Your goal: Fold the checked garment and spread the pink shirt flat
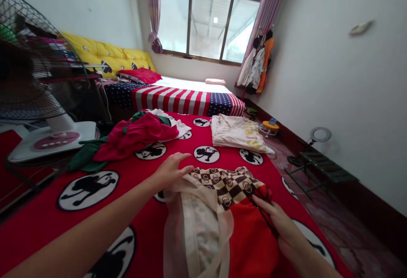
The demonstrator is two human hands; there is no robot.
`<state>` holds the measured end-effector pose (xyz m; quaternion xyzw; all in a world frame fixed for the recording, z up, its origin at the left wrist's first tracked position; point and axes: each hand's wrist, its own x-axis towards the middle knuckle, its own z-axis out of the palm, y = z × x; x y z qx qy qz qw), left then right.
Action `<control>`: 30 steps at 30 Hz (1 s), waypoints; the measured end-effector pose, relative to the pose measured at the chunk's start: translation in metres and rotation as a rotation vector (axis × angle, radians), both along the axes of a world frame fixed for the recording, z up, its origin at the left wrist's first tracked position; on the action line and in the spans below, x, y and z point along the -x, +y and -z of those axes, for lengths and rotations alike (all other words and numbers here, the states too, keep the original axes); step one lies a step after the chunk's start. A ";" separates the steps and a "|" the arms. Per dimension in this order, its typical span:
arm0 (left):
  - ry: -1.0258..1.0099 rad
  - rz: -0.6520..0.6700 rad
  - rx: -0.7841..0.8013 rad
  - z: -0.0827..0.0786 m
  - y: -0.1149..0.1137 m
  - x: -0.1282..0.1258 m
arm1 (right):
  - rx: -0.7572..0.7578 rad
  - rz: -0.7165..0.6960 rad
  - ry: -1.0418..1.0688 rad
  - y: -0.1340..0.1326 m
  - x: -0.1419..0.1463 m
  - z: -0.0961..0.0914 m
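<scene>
A red garment with brown checked panel (251, 237) lies on a red monkey-print bedspread (34, 231), and my right hand (281, 231) is closed on its edge. My left hand (170, 171), open with fingers spread, rests against a sheer cream fabric (197, 235) beside it.

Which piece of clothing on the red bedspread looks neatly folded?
The cream garment with yellow print, lying flat and squared off. The red and green clothes to its left lie in a crumpled heap.
</scene>
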<state>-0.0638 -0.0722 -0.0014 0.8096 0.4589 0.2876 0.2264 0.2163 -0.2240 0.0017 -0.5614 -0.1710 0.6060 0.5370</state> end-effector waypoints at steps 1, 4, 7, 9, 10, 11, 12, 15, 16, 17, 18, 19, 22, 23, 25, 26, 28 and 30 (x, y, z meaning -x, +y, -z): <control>0.028 -0.028 0.033 0.001 0.004 -0.002 | -0.011 -0.006 -0.008 0.000 0.001 -0.001; 0.120 -0.061 0.180 0.005 0.013 -0.012 | -0.019 -0.019 -0.026 0.000 0.002 0.000; 0.205 -0.090 0.213 0.007 0.012 -0.021 | -0.027 -0.019 -0.034 -0.002 0.000 0.005; 0.256 -0.033 0.283 0.008 0.005 -0.023 | -0.030 -0.009 -0.039 -0.005 -0.002 0.007; 0.271 0.017 0.324 0.007 0.000 -0.023 | -0.026 0.000 -0.042 -0.006 -0.002 0.008; 0.271 0.064 0.339 0.007 -0.006 -0.022 | -0.020 0.012 -0.042 -0.008 -0.003 0.009; 0.254 0.112 0.327 0.006 -0.013 -0.020 | -0.015 0.023 -0.038 -0.009 -0.004 0.009; 0.136 0.236 0.225 0.006 -0.031 -0.011 | -0.033 0.024 -0.019 -0.010 -0.007 0.011; 0.087 0.263 0.226 0.006 -0.035 -0.007 | -0.052 0.012 -0.025 -0.010 -0.007 0.012; 0.038 0.281 0.253 0.006 -0.036 -0.004 | -0.071 0.001 -0.038 -0.010 -0.008 0.011; -0.016 0.288 0.289 0.005 -0.036 -0.002 | -0.089 -0.009 -0.050 -0.009 -0.009 0.010; -0.075 0.296 0.327 0.003 -0.032 0.000 | -0.102 -0.016 -0.056 -0.008 -0.010 0.008; -0.251 0.345 0.413 -0.015 -0.007 -0.005 | -0.128 0.009 -0.026 0.002 -0.012 -0.007; -0.295 0.356 0.428 -0.026 0.006 -0.010 | -0.145 0.032 -0.009 0.009 -0.014 -0.016; -0.346 0.345 0.398 -0.057 0.038 -0.027 | -0.208 0.091 0.003 0.031 -0.020 -0.037; -0.330 0.342 0.363 -0.076 0.057 -0.038 | -0.253 0.124 0.001 0.047 -0.025 -0.049; -0.357 0.313 0.238 -0.119 0.098 -0.064 | -0.344 0.189 -0.010 0.088 -0.039 -0.075; -0.422 0.227 0.105 -0.157 0.138 -0.092 | -0.392 0.251 -0.017 0.137 -0.058 -0.098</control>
